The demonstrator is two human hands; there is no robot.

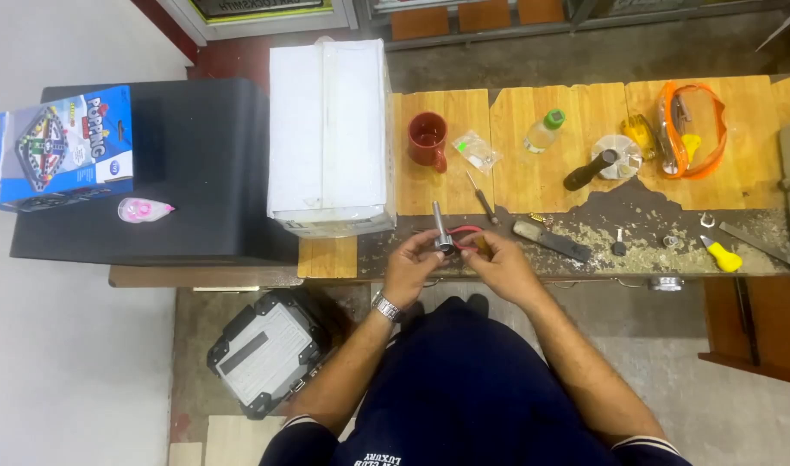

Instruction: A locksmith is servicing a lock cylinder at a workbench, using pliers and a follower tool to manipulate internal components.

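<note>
I saw a metal cylinder pinched upright in my left hand, just in front of the red mug at the tabletop edge. My right hand gripped a red-handled tool touching the cylinder. A white box stood left of the mug.

A worn wooden workbench runs across the upper middle and right of the frame, its near edge chipped and dusty. On it lie a white box, a red mug, a small plastic bag, a green-capped bottle, orange goggles, a screwdriver and a yellow-handled tool. At upper left a black table carries a blue game box and a pink tape dispenser.
</note>
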